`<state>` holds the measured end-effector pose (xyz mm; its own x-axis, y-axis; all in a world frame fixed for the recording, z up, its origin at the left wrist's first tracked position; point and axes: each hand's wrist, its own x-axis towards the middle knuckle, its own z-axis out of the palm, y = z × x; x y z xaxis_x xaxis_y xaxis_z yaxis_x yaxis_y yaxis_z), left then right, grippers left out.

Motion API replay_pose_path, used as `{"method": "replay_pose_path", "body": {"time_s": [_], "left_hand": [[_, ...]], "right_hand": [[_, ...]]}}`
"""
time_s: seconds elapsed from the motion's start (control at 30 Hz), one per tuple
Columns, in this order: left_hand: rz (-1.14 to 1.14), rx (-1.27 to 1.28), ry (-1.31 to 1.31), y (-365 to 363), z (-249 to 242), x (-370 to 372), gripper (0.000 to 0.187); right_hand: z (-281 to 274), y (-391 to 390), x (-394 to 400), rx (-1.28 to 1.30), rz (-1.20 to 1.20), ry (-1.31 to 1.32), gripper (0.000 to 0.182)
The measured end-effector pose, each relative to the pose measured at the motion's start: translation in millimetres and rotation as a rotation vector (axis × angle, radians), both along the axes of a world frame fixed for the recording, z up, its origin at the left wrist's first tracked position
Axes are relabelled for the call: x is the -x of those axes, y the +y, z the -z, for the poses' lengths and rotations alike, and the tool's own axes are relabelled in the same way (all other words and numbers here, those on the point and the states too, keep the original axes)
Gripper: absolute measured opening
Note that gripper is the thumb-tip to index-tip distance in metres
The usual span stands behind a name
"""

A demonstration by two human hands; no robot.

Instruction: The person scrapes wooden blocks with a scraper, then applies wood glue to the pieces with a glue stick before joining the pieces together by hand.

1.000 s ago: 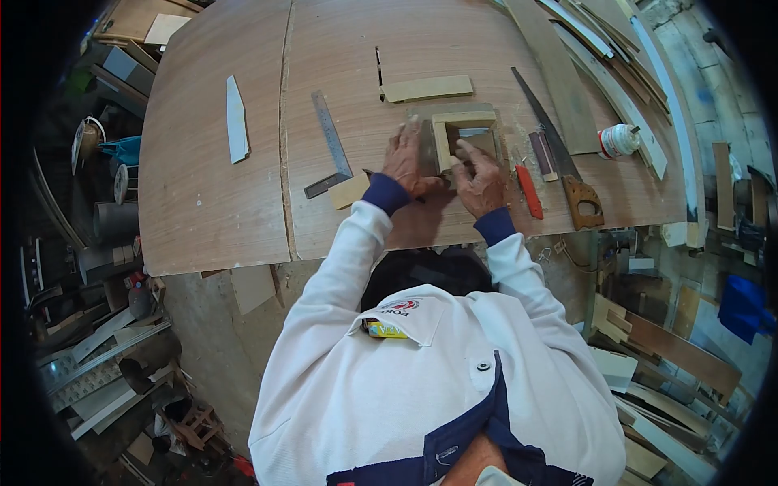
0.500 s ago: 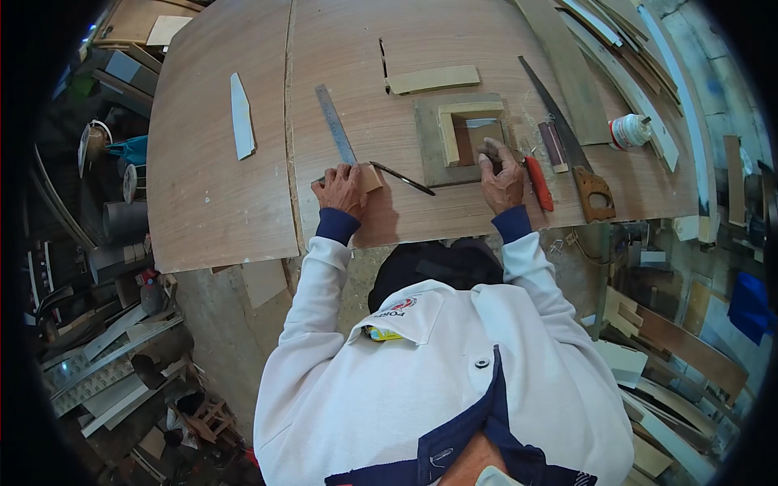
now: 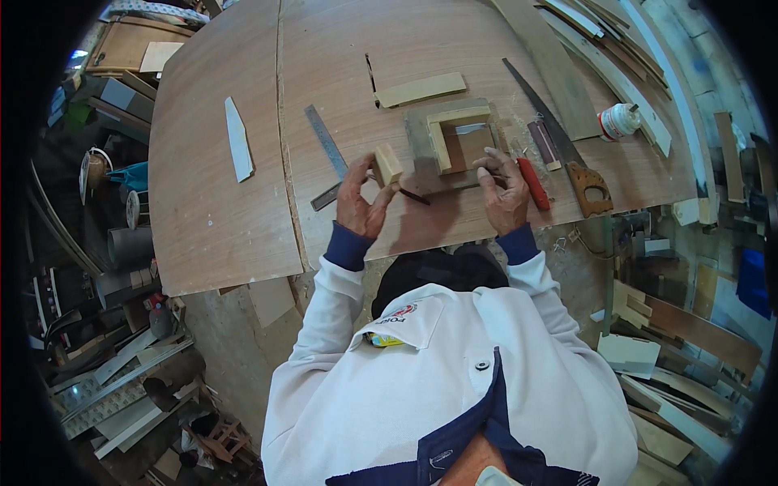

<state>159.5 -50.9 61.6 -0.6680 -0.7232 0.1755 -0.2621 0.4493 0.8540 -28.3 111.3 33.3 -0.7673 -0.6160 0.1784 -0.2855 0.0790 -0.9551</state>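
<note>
My left hand (image 3: 361, 202) grips a small pale wood block (image 3: 389, 165) between thumb and fingers, raised above the table. Behind and beside this hand lies a steel try square (image 3: 326, 139), its lower part partly covered by the hand. A dark pencil-like stick (image 3: 415, 197) shows just below the block. My right hand (image 3: 504, 196) has bent fingers, somewhat apart, at the lower right corner of a wooden frame (image 3: 442, 146). The frame's pale strips stand on a greyish board (image 3: 419, 142). A red-handled tool (image 3: 533, 183) lies just right of that hand.
On the wooden table (image 3: 219, 211) are a handsaw (image 3: 587, 190), a dark reddish block (image 3: 545, 144), a pale wood strip (image 3: 421, 89), a white pointed piece (image 3: 238, 139) and a white bottle (image 3: 620, 121). Long boards (image 3: 559, 73) line the right side.
My left hand has lifted the wood block off the table beside the square and brought it right, towards the frame. My right hand has shifted slightly back from inside the frame.
</note>
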Motion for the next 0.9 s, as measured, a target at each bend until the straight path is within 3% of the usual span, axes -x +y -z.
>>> {"method": "replay_pose_path", "body": {"time_s": [0.07,0.17,0.2,0.27,0.4,0.63,0.7,0.83,0.9], "left_hand": [[0.058,0.005,0.058,7,-6,13,0.056],[0.139,-0.22,0.173,28,-34,34,0.067],[0.154,-0.22,0.177,33,-37,40,0.067],[0.263,-0.476,0.287,39,-40,51,0.066],[0.443,-0.587,0.331,43,-31,72,0.061],[0.414,-0.816,0.286,56,-44,100,0.052],[0.353,-0.974,0.277,59,-40,109,0.047],[0.262,-1.187,0.352,72,-31,126,0.04],[0.305,-1.352,0.327,75,-23,132,0.039]], "right_hand": [[-14,-3,-6,0.026,-0.034,-0.015,0.035],[-32,-4,-9,0.062,-0.092,-0.015,0.038],[-36,-2,-9,0.069,-0.125,-0.004,0.039],[-43,2,-9,0.067,-0.121,-0.059,0.039],[-46,15,-9,0.094,-0.13,-0.165,0.039],[-37,37,-2,0.129,-0.034,-0.221,0.043],[-39,39,-1,0.304,0.013,-0.27,0.047],[-53,47,4,0.357,0.001,-0.22,0.052],[-45,48,11,0.181,0.121,0.085,0.057]]}}
